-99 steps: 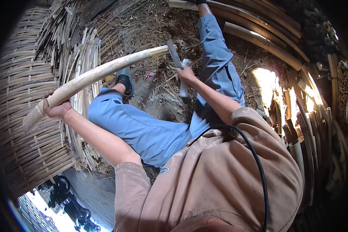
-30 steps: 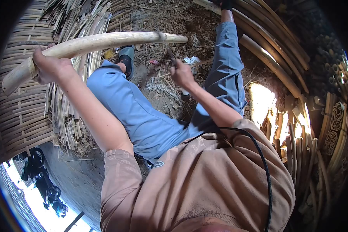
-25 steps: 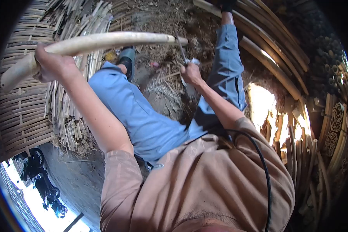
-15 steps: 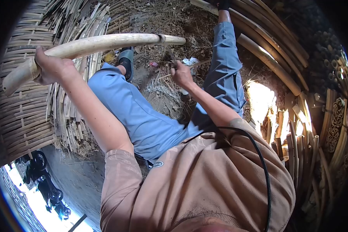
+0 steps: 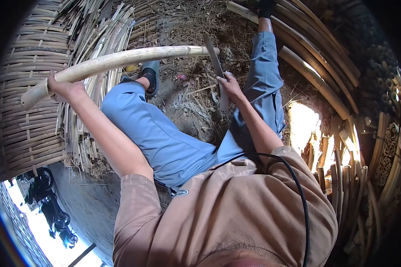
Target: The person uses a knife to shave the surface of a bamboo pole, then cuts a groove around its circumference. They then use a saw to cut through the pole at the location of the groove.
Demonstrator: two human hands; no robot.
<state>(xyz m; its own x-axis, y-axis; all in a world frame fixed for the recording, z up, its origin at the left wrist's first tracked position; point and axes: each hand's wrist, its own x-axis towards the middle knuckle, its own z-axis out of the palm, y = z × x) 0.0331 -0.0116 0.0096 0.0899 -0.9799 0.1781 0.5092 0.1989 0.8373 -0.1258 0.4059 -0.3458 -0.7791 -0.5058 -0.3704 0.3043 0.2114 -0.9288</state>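
A long, thick, curved bamboo pole [image 5: 120, 60] runs from the left across to the upper middle, over my bent leg's foot. My left hand [image 5: 67, 89] is wrapped round the pole near its thick left end. My right hand [image 5: 231, 86] is closed round the middle of a long-bladed knife [image 5: 214, 58]. The blade points up and crosses the pole's thin right end; whether it touches the pole I cannot tell. The knife's lower end shows below my fingers.
Woven bamboo panel [image 5: 31, 107] at the left, with split strips [image 5: 82, 133] beside it. Thick bamboo poles [image 5: 314, 78] lie at the upper right, shorter pieces [image 5: 343, 178] below them. Wood shavings [image 5: 191, 104] litter the ground. Motorcycles [image 5: 53, 213] stand at the lower left.
My right hand has moved right, and the knife, blurred earlier, now shows clearly upright across the pole's end. My left hand and the pole's thick end have shifted slightly right.
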